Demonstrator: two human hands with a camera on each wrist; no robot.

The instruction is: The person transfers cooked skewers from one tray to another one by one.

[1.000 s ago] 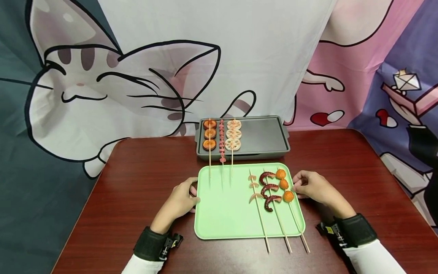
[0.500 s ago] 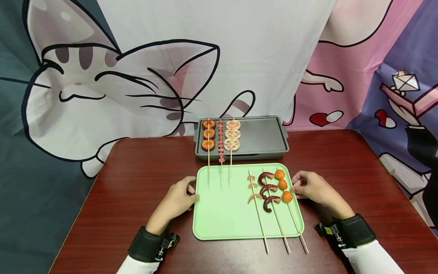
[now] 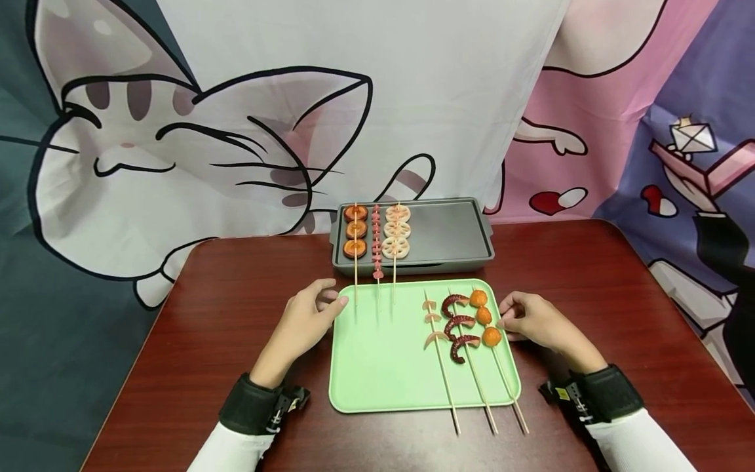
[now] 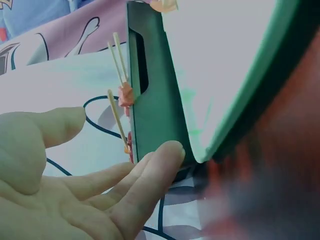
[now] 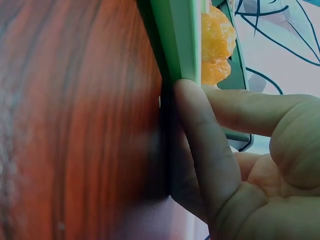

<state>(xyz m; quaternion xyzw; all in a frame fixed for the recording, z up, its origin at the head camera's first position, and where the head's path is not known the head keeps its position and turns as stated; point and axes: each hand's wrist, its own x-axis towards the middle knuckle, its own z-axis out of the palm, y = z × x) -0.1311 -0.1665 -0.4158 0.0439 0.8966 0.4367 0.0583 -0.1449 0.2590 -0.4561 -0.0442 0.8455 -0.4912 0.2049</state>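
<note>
My left hand [image 3: 302, 322] is just off the upper left corner of a light green tray [image 3: 377, 367]. In the left wrist view its thumb and fingers [image 4: 157, 175] are spread apart with nothing between them. At the tray's right edge, my right hand [image 3: 533, 321] pinches the rim between thumb and fingers. On the tray's right half lie skewers of pale crescent pieces [image 3: 435, 337], dark red octopus tentacles [image 3: 459, 322] and orange balls [image 3: 491, 337]. Their sticks stick out past the front rim.
Behind the tray stands a grey grill pan [image 3: 448, 229]. On its left side lie a skewer of round brown-rimmed slices [image 3: 355, 229], one of small pink pieces [image 3: 377, 246] and one of lotus root slices [image 3: 396, 247], sticks overhanging the green tray. A printed curtain [image 3: 448, 85] hangs behind.
My left hand has loosened from the tray's left edge and shifted up toward its corner, fingers opening. My right hand stays at the right rim. The head view has shifted slightly.
</note>
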